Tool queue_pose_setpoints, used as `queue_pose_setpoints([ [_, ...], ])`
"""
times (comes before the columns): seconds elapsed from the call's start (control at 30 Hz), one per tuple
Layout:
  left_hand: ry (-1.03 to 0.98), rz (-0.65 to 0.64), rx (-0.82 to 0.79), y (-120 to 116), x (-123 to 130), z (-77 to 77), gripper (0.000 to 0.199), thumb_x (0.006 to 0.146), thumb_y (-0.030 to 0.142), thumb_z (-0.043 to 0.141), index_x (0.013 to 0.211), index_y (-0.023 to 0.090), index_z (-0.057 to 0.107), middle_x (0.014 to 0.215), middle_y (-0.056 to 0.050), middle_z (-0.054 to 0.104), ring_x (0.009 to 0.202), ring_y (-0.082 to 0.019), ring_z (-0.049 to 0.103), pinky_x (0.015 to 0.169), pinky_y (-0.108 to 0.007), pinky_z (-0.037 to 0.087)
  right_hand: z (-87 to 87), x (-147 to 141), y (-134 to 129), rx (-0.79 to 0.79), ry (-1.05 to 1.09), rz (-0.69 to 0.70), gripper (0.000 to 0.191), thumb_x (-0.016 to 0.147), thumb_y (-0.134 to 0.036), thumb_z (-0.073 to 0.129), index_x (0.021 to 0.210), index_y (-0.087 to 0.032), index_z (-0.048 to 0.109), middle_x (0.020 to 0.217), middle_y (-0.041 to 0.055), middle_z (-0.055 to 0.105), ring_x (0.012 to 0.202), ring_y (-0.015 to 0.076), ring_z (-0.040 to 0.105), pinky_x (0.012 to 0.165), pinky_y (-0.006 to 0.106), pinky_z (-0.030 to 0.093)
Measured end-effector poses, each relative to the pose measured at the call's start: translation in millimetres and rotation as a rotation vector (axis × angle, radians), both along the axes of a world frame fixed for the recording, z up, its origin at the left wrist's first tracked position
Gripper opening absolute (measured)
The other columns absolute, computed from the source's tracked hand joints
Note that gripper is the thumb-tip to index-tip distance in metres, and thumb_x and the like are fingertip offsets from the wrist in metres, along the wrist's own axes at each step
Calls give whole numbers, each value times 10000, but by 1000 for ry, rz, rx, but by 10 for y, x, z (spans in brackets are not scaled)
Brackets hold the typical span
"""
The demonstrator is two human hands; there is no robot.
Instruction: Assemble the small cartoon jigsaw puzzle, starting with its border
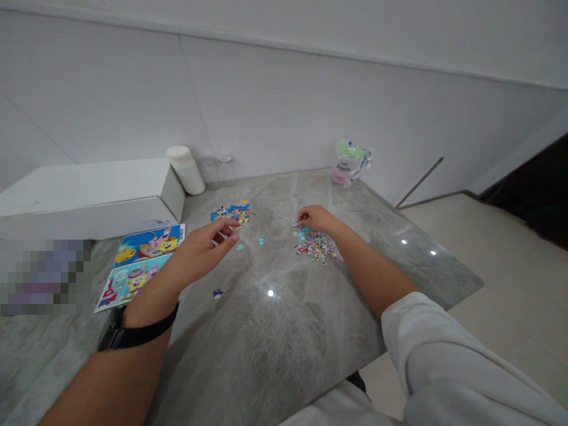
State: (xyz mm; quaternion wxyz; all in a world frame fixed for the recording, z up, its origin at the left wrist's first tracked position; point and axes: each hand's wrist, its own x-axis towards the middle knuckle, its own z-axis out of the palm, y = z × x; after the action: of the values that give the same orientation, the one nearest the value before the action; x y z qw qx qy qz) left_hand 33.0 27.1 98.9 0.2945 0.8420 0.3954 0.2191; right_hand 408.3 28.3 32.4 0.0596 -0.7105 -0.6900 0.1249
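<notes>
Gray marbled table (284, 337), with two jigsaw piles toward its far edge. The right hand (316, 218) had its fingertips bunched at the far-left side of the right pile (318, 245), so sorting through pieces looked like the step in hand. Couldn't tell whether it was pinching one. The left hand (202, 247) was relaxed and half-curled, nothing visible in it, just by the left pile (231, 213). IMO the next move called for a light pinch on one piece without dragging its neighbors. Two pale blue pieces (261, 241) sat loose between the piles; a dark blue piece (217, 293) lay closer to the near edge. The box (89, 183), bottle (190, 173) and card (153, 244) took up the left, the bag (348, 165) the far right corner. Nothing blocked the right hand; the left arm covered some of the card.
</notes>
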Motion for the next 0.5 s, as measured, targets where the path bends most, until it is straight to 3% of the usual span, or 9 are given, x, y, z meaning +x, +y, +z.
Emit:
queue_pose_setpoints([
  [0.17, 3, -9, 2, 4, 1, -16, 504, 944, 617, 562, 1241, 232, 695, 998, -63, 730, 832, -214, 674, 723, -334, 556, 94, 104, -8, 18, -25, -16, 180, 927, -221, 718, 1071, -215, 826, 1080, 45, 826, 970, 166, 728, 814, 224, 465],
  [0.33, 16, -8, 0, 15, 0, -20, 516, 942, 631, 553, 1238, 233, 694, 986, -61, 733, 846, -224, 684, 741, -350, 564, 299, 327, -133, -159, -157, -40, 149, 843, -230, 796, 981, -221, 849, 988, 71, 832, 872, 209, 739, 728, 261, 478],
  [0.5, 36, -9, 2, 14, 2, -17, 533, 941, 652, 553, 1249, 242, 696, 979, -59, 739, 842, -228, 689, 731, -347, 558, 289, 350, -198, -284, -241, -59, 139, 729, -241, 881, 863, -210, 862, 943, 114, 830, 883, 277, 759, 757, 313, 531],
])
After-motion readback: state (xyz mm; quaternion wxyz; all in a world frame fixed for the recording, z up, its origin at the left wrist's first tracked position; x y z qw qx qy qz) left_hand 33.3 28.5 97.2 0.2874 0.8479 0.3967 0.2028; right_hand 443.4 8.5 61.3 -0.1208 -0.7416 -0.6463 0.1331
